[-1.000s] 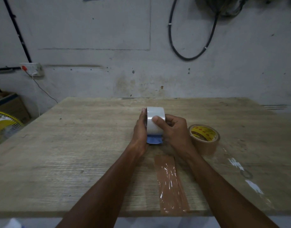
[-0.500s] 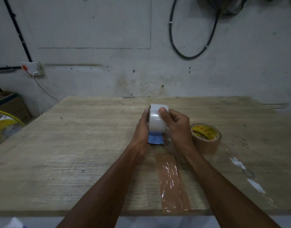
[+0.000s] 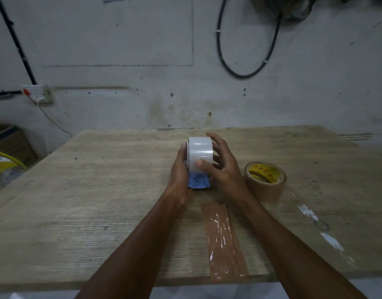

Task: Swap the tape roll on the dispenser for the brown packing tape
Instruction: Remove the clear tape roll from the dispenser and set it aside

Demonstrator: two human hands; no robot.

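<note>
A white tape roll (image 3: 199, 151) stands on edge on a blue dispenser (image 3: 197, 182) at the middle of the wooden table (image 3: 99, 190). My left hand (image 3: 180, 171) grips the dispenser and the roll's left side. My right hand (image 3: 220, 167) holds the roll from the right, thumb pressed on its near face, fingers spread over its far side. Most of the dispenser is hidden by my hands. The brown packing tape roll (image 3: 265, 180) lies flat on the table just right of my right wrist, yellow core label up.
A strip of brown tape (image 3: 223, 240) is stuck to the table near the front edge, between my forearms. White scraps (image 3: 331, 242) mark the table at the right. A yellow fan (image 3: 2, 171) and a cardboard box (image 3: 9, 141) stand left of the table. A wall runs behind.
My right hand has shifted from pinching the top of the white roll to cupping its right side with the thumb lower. The roll and dispenser sit slightly higher in view.
</note>
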